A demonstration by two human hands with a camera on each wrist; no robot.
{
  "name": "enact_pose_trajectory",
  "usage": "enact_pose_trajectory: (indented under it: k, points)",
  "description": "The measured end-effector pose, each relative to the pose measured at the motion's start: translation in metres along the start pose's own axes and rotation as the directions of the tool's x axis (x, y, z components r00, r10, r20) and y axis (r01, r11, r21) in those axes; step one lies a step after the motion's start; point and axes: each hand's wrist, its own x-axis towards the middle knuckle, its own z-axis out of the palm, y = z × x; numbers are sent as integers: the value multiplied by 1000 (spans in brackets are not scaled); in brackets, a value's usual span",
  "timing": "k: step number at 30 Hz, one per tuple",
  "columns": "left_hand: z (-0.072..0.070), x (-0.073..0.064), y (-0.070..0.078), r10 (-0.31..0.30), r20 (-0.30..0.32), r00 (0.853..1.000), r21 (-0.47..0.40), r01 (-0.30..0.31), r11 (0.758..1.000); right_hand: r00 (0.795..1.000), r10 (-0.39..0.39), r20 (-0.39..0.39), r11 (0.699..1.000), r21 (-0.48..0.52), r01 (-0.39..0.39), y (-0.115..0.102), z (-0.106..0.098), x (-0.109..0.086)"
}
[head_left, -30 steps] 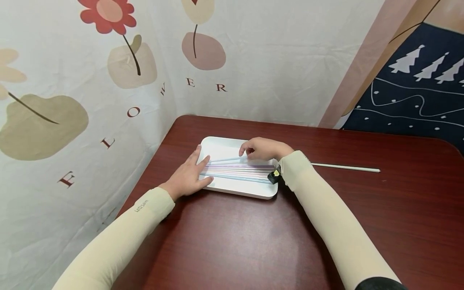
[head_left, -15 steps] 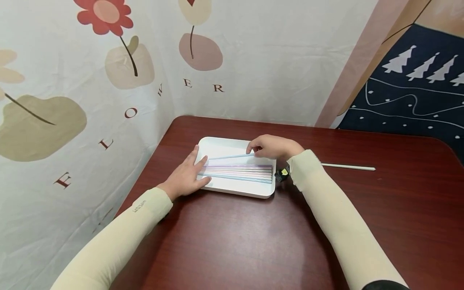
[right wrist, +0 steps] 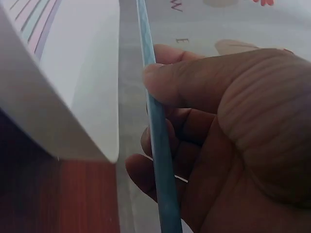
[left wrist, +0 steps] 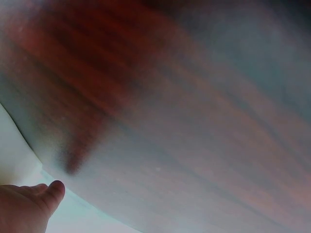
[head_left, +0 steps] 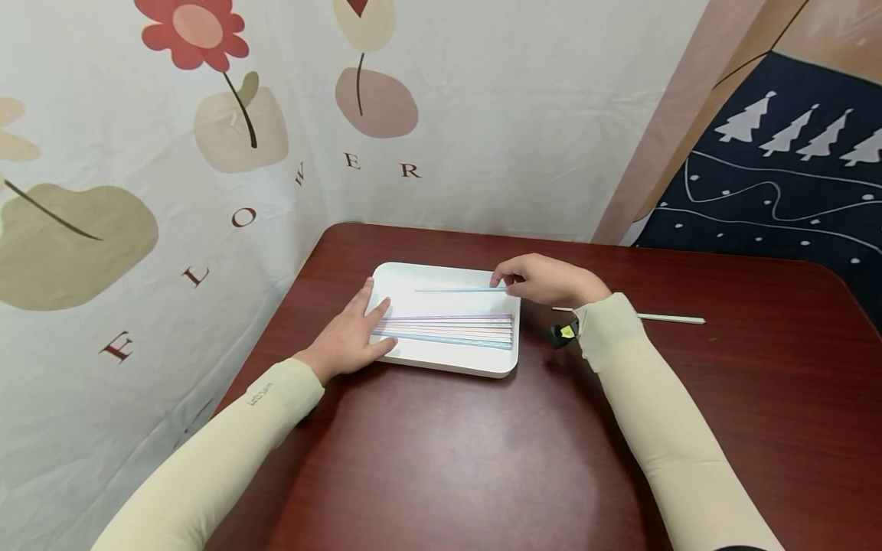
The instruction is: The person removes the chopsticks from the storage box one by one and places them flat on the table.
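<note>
R hand (head_left: 551, 278) pinches blue stick (right wrist: 156, 119) btwn thumb & fingers, at tray's (head_left: 441, 357) far side; L hand (head_left: 344, 338), fingers spread, on tray's L end; other sticks (head_left: 455, 329) lie inside, approx. side by side.

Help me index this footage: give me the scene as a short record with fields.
Left hand: on the tray's left end, fingers spread
Right hand: pinches the blue stick
Blue stick: partly over the tray in the head view
Tray: white, on the table
Row of sticks: in the tray, pastel, including purple and blue
Pale stick: on the table, partly hidden by the right sleeve
Table: dark red-brown
</note>
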Motion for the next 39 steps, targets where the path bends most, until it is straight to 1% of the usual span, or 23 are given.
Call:
enact_pose_trajectory:
  k: [5,10,15,21,25,30,39]
  points:
    - [0,0,0,7,-4,1000,9,-7,1000,998,23,-59,1000,-6,-23,5,-4,-16]
    - [0,1,1,10,-16,1000,54,-9,998,995,58,-84,998,-2,-59,11,-8,-30]
    - [0,3,0,-2,-20,1000,94,4,996,993,43,-111,998,-34,-47,20,-9,-44]
    - [0,2,2,-6,-20,1000,101,8,995,989,16,-145,998,-54,-24,27,-13,-64]
    - [-1,0,3,-10,-10,1000,97,11,995,988,27,-149,997,-63,-37,32,-14,-78]
    - [-1,1,4,-14,-6,1000,91,14,996,986,66,-154,994,-77,-78,43,-16,-96]
    - [1,1,2,-19,-5,1000,90,19,996,985,85,-151,992,-78,-98,62,-18,-124]
